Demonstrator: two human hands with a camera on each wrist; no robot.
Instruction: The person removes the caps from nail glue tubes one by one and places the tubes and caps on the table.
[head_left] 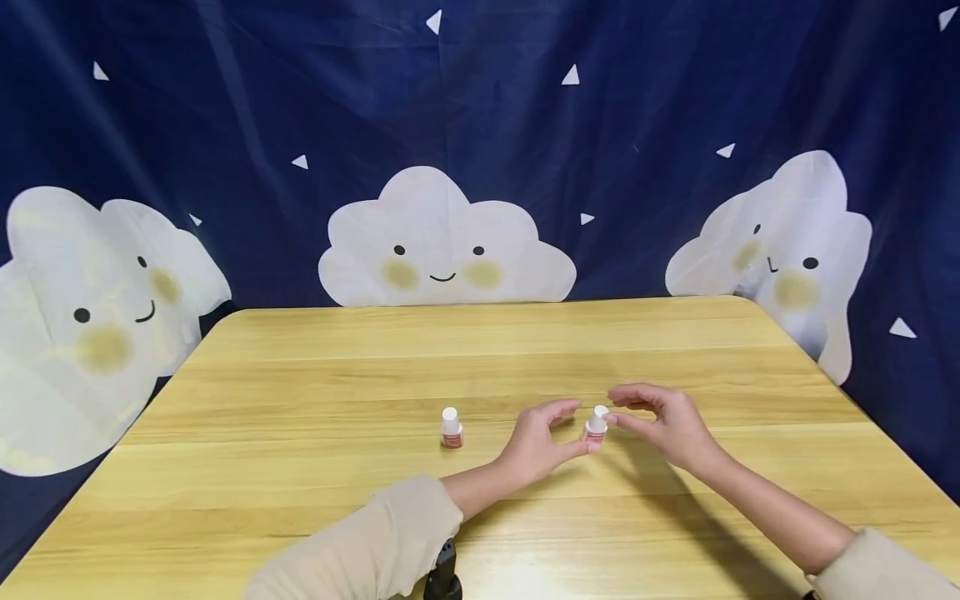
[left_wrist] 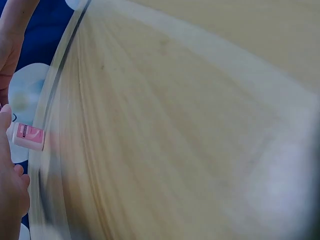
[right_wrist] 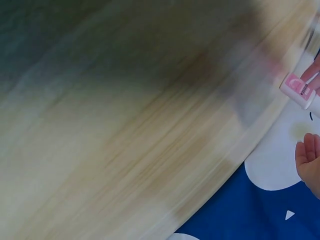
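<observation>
A small bottle [head_left: 595, 430] with a white cap and a pink-red label stands near upright between my two hands. My left hand [head_left: 540, 442] is at its left, the thumb tip right at the lower front and the fingers spread apart behind. From the right, my right hand [head_left: 671, 421] reaches in; its thumb tip is right by the cap, the other fingers held off above. Both wrist views catch the bottle [left_wrist: 28, 136] at their edge, its label [right_wrist: 299, 87] showing pink. A second, similar bottle [head_left: 452, 430] stands upright to the left of my left hand.
The wooden table [head_left: 337, 392] runs back to a dark blue curtain [head_left: 495, 100] printed with smiling clouds [head_left: 442, 225]. Beige sleeves [head_left: 375, 533] cover my forearms. A black object [head_left: 444, 575] shows at the near edge beside the left sleeve.
</observation>
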